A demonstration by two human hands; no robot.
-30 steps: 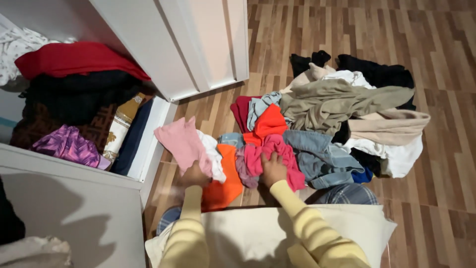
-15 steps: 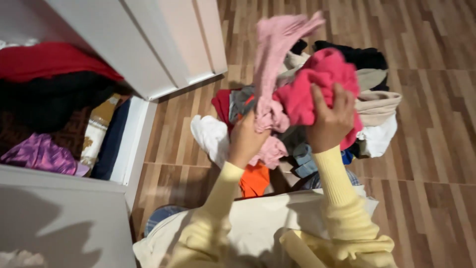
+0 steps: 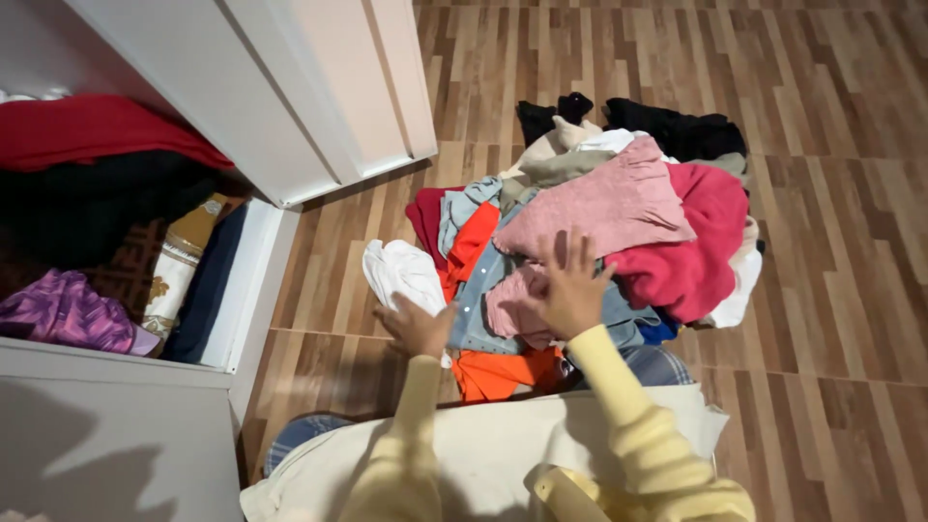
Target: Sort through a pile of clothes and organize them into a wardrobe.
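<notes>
We have let go of the pink cloth (image 3: 604,208) and red cloth (image 3: 691,246); both now lie atop the pile. Our right hand (image 3: 570,290) hovers spread wide; our left hand (image 3: 418,327), loosely open, rests by the white cloth (image 3: 401,273).

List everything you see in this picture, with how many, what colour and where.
Pale pink top: one, spread on top of the clothes pile on the floor.
Deep pink garment: one, right side of the pile.
Orange clothes: at least one, near edge of the pile.
White cloth: one, left edge of the pile.
Black clothes: a few, far side of the pile.
Wooden floor: brown planks, right and centre.
White wardrobe: one, left, open.
Red garment: one, on the wardrobe shelf.
Purple garment: one, lower front of the shelf.
Left hand: yellow sleeve, at the white cloth.
Right hand: yellow sleeve, fingers spread over the pile, holding nothing.
</notes>
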